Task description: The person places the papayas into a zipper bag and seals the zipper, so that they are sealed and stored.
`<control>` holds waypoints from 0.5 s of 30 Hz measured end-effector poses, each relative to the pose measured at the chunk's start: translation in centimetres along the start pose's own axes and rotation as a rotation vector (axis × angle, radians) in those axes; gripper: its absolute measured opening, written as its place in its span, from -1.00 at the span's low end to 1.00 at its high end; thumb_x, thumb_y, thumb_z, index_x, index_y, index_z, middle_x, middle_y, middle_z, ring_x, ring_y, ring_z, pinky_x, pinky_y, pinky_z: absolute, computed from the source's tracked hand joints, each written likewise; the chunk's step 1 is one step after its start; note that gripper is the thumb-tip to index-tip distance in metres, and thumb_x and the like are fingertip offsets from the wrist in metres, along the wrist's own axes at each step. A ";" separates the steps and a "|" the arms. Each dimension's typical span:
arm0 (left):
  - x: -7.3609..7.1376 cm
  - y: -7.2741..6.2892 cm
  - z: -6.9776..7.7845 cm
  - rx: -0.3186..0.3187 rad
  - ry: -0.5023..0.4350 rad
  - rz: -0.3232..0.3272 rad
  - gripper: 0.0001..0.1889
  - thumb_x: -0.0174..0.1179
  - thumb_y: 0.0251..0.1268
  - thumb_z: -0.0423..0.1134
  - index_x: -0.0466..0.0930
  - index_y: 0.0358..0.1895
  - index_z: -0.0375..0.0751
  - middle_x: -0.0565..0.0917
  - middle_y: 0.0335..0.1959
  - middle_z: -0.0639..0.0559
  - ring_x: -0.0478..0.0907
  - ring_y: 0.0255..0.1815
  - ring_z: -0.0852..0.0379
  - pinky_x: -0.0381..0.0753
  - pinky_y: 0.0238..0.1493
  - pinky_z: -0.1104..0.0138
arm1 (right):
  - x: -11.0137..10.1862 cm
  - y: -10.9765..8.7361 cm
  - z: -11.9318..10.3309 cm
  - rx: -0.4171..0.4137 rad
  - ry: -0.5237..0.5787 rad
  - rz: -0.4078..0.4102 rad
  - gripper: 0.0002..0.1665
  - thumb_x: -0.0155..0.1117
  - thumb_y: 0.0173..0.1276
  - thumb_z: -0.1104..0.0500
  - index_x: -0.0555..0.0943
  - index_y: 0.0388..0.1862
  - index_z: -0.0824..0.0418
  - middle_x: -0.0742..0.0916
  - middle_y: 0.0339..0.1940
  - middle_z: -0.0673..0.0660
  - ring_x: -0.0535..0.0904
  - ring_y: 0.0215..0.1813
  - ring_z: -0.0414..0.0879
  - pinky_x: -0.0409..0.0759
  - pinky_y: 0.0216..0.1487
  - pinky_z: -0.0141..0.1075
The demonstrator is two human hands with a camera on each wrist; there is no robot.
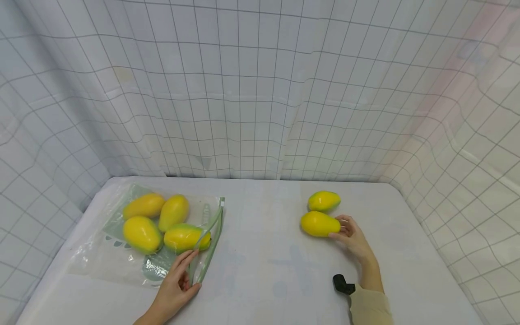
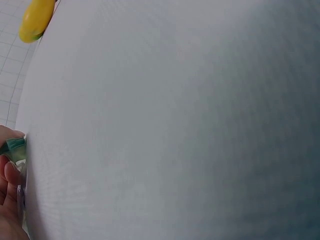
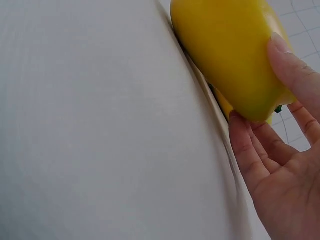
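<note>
In the head view, my right hand (image 1: 352, 237) grips the stem end of a yellow papaya (image 1: 318, 224), thumb on one side and fingers on the other. The right wrist view shows that papaya (image 3: 232, 55) close up, with a small green stem. A second papaya (image 1: 323, 201) lies just behind it. On the left, a clear and green zip bag (image 1: 118, 266) lies flat with several papayas (image 1: 142, 234) in it. My left hand (image 1: 176, 282) holds the bag's green zip edge (image 1: 210, 255) at its mouth, which gapes to the right. Only part of that hand (image 2: 10, 192) shows in the left wrist view.
A white-covered table (image 1: 260, 271) spans between the bag and the two papayas on the right. Checked curtains (image 1: 252, 113) hang behind and on both sides. A black device (image 1: 343, 285) sits at my right wrist by the beige sleeve (image 1: 369, 307).
</note>
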State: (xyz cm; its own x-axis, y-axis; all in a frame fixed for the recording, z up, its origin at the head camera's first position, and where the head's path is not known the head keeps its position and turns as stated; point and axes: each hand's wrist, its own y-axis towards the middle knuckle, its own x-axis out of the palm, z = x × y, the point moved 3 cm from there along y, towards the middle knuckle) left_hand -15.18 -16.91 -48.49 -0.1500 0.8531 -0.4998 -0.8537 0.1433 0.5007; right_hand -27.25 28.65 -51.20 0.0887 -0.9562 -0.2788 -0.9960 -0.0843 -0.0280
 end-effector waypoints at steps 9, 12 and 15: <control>0.0 0.0 0.0 -0.010 0.008 -0.005 -0.21 0.37 -0.53 -0.74 0.37 0.07 -0.57 0.36 0.01 -0.26 0.25 -0.72 0.21 0.29 -0.73 0.55 | 2.9 0.4 -1.3 -0.110 0.086 -0.047 -0.36 0.33 0.09 0.36 0.27 0.13 0.36 0.45 0.10 0.37 0.52 -0.09 -0.22 0.50 -0.07 -0.46; 0.0 0.0 0.0 -0.008 0.009 -0.002 -0.21 0.37 -0.54 -0.74 0.37 0.07 -0.57 0.36 0.01 -0.26 0.25 -0.72 0.20 0.28 -0.73 0.55 | 4.3 0.6 -1.8 -0.120 0.122 -0.052 -0.36 0.33 0.08 0.40 0.28 0.13 0.38 0.45 0.08 0.36 0.51 -0.08 -0.21 0.49 -0.05 -0.47; 0.0 0.0 0.0 -0.002 0.008 0.001 -0.21 0.37 -0.54 -0.74 0.37 0.07 -0.58 0.36 0.01 -0.27 0.25 -0.72 0.20 0.28 -0.73 0.56 | 5.9 0.9 -2.3 -0.132 0.157 -0.063 -0.34 0.33 0.06 0.42 0.28 0.13 0.40 0.46 0.06 0.35 0.51 -0.09 -0.21 0.49 -0.04 -0.47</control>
State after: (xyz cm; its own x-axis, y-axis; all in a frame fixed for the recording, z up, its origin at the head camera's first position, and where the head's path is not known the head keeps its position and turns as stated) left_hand -15.21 -16.89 -48.54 -0.1551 0.8492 -0.5048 -0.8547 0.1409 0.4996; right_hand -27.65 22.26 -50.63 0.1598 -0.9789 -0.1270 -0.9813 -0.1716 0.0878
